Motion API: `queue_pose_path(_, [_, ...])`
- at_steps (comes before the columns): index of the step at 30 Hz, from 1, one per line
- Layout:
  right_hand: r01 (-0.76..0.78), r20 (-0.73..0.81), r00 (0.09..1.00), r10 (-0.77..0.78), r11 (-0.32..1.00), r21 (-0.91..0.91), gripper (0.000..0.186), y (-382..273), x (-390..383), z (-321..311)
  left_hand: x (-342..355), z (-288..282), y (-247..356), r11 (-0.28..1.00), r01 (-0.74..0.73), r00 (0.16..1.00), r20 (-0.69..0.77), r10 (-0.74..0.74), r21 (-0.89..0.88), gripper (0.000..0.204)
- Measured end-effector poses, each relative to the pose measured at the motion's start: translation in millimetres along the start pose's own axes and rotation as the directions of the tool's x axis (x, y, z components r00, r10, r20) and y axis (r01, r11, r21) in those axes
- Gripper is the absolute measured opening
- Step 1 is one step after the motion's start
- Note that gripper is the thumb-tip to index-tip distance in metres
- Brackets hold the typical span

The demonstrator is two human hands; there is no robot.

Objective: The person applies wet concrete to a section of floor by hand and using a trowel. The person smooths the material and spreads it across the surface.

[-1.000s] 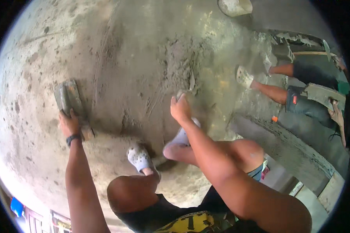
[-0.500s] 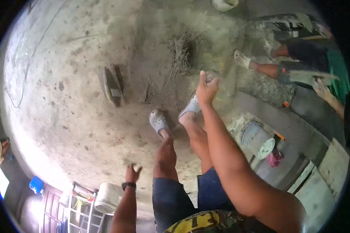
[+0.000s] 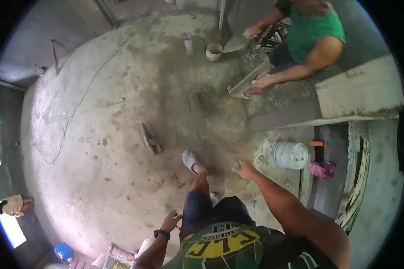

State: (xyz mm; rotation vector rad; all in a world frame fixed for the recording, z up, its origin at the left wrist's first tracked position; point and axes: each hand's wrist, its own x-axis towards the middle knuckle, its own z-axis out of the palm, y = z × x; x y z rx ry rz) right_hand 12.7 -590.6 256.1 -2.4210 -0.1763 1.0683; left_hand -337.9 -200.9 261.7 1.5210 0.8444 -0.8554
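Observation:
My right hand (image 3: 245, 171) is low over the floor, right of my legs, with its fingers curled in. Whether something small is inside it cannot be made out. My left hand (image 3: 170, 221), with a dark watch on its wrist, hangs beside my left thigh, fingers apart and holding nothing. In front of my feet, a damp dark patch of mortar (image 3: 196, 101) marks the concrete floor. A long narrow tool, like a plasterer's float (image 3: 149, 139), lies on the floor to the left of my shoe (image 3: 192, 160).
A co-worker in green (image 3: 316, 40) holds a long grey board (image 3: 251, 78) and a flat grey plate (image 3: 235, 44) at far right. Nearby are a small bucket (image 3: 213, 52) and a bottle (image 3: 188, 46). A white bucket (image 3: 292, 155) stands right, near a pink bag (image 3: 322, 169). A cable (image 3: 76, 105) crosses the floor.
My view has tilted up, bringing the far wall into sight. My right hand has come back toward my body, away from the mortar. The co-worker leans farther over, board lowered.

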Motion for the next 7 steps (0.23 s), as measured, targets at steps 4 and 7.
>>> queue_pose_path(4, [-0.141, -0.027, 0.990, 0.141, 0.990, -0.005, 0.040, 64.5, -150.5, 14.5, -36.4, 30.8, 30.1, 0.944, -0.198, 0.980, 0.076, 0.185, 0.264, 0.042])
queue_pose_path(7, [-0.205, -0.116, 0.960, 0.256, 0.921, 0.332, 0.040, 96.6, -241.5, 47.7, -36.6, 7.1, 34.8, 0.563, -0.681, 0.711, 0.238, 0.661, 0.468, 0.035])
